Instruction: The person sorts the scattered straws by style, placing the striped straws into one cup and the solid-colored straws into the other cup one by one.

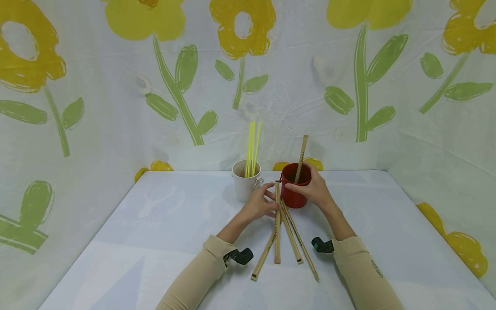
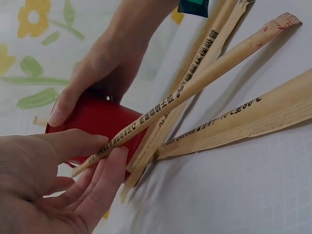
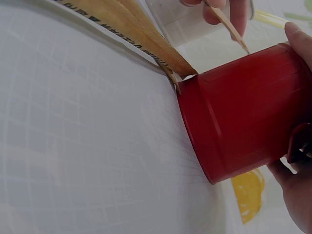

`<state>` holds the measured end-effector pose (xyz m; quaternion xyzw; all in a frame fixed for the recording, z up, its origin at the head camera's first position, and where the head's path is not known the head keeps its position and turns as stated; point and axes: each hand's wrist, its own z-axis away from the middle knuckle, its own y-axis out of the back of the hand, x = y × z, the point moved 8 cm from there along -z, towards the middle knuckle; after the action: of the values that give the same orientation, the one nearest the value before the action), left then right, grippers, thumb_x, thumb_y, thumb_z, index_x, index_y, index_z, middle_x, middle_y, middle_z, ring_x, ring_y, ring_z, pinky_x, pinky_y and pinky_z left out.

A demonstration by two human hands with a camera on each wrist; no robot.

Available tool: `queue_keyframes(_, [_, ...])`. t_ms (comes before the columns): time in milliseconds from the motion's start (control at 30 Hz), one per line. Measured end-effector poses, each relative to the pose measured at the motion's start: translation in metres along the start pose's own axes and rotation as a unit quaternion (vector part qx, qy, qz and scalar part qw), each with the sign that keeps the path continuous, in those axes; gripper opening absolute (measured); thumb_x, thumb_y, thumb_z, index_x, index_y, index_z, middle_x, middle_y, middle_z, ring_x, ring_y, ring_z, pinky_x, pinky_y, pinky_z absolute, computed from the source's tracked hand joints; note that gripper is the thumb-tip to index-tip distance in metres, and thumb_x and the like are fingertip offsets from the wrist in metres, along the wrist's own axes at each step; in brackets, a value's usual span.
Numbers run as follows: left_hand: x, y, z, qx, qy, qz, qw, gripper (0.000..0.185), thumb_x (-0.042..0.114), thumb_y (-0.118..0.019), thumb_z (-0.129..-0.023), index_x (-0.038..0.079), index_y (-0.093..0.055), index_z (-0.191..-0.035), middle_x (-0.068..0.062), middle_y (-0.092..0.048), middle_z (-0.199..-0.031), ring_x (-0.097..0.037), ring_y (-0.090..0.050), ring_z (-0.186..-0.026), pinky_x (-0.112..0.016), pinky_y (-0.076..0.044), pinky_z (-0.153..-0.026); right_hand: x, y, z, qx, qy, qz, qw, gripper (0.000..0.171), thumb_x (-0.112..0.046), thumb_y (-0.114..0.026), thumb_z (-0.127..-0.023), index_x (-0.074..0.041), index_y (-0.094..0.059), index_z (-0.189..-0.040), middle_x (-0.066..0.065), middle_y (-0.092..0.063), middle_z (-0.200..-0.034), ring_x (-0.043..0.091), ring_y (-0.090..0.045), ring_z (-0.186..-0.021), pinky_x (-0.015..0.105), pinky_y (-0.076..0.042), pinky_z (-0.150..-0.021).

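Three sides of flower-printed sheeting (image 1: 294,99) rise around your pale table (image 1: 174,215), and the tallest flowers are cut off at the top of the head view. Your beige left sleeve (image 1: 193,275) and right sleeve (image 1: 364,275) run out of the bottom edge. Near the table's far side stands the red bucket (image 1: 294,199), just right of the white bucket (image 1: 243,187); the right wrist view cuts both short.

Your right hand (image 1: 315,185) grips the red bucket near its rim, thumb on one side and fingers round the other. Your left hand (image 1: 259,204) pinches one brown paper-wrapped stick (image 1: 277,232) between thumb and fingers, its upper end just beside the red bucket; only fingertips of this hand show in the right wrist view.

Three more wrapped sticks (image 1: 290,232) fan toward you, their far ends crowded at the red bucket's base, where you cannot tell which touch it. Another wrapped stick (image 1: 303,153) leans inside that bucket, its lower end hidden. Slim yellow sticks (image 1: 253,144) stand in the white bucket, their bottoms concealed too.

Smallest of all, dark printed characters and reddish marks at the pinched stick's near end come out clearly only in the left wrist view.
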<state>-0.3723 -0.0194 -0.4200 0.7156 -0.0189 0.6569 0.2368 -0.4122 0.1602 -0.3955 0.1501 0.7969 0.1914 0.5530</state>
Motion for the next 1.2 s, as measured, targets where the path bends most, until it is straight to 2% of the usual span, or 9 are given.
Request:
queue_keyframes(133, [0.004,0.002,0.001,0.006,-0.010,0.004,0.9999,0.076,-0.002,-0.073,-0.082,0.007,-0.038,-0.149,-0.020,-0.061,-0.111,-0.018,-0.068,-0.078,-0.041,-0.060,-0.064,0.000,0.000,0.000,0.001,0.006,0.000,1.000,0.093,-0.038,-0.083,-0.078,-0.016,-0.028,-0.150,0.013,-0.047,-0.143,0.033,-0.046,-0.131,0.055,-0.048,-0.099])
queue_keyframes(367, [0.015,0.010,-0.002,0.028,-0.043,0.007,0.9987,0.072,0.001,-0.074,-0.083,0.010,-0.041,-0.147,-0.018,-0.060,-0.108,-0.018,-0.068,-0.076,-0.037,-0.060,-0.062,0.001,-0.002,-0.002,-0.003,0.010,-0.007,1.000,0.093,-0.039,-0.083,-0.076,-0.018,-0.029,-0.149,0.012,-0.048,-0.143,0.033,-0.046,-0.130,0.055,-0.049,-0.098])
queue_keyframes(700, [0.035,0.018,-0.012,0.049,-0.082,0.010,0.9954,0.067,0.003,-0.072,-0.086,0.013,-0.042,-0.145,-0.019,-0.060,-0.107,-0.019,-0.070,-0.078,-0.039,-0.060,-0.065,0.002,-0.001,-0.002,-0.001,0.010,-0.002,1.000,0.092,-0.039,-0.084,-0.076,-0.018,-0.029,-0.148,0.011,-0.048,-0.142,0.032,-0.047,-0.130,0.055,-0.048,-0.099])
queue_keyframes(900, [0.058,0.027,-0.019,0.061,-0.108,0.013,0.9922,0.064,0.002,-0.072,-0.086,0.011,-0.043,-0.143,-0.019,-0.059,-0.106,-0.023,-0.071,-0.081,-0.040,-0.060,-0.066,0.002,-0.001,-0.003,-0.002,0.002,0.003,1.000,0.093,-0.041,-0.083,-0.076,-0.019,-0.029,-0.148,0.011,-0.048,-0.142,0.032,-0.047,-0.130,0.054,-0.049,-0.098])
queue_keyframes(1200, [0.101,0.045,-0.032,0.088,-0.145,0.014,0.9855,0.060,0.001,-0.071,-0.087,0.008,-0.046,-0.141,-0.017,-0.061,-0.102,-0.029,-0.071,-0.083,-0.040,-0.060,-0.065,0.003,-0.001,-0.002,-0.004,-0.002,0.000,1.000,0.093,-0.042,-0.083,-0.076,-0.019,-0.029,-0.148,0.010,-0.048,-0.142,0.031,-0.047,-0.130,0.054,-0.048,-0.100])
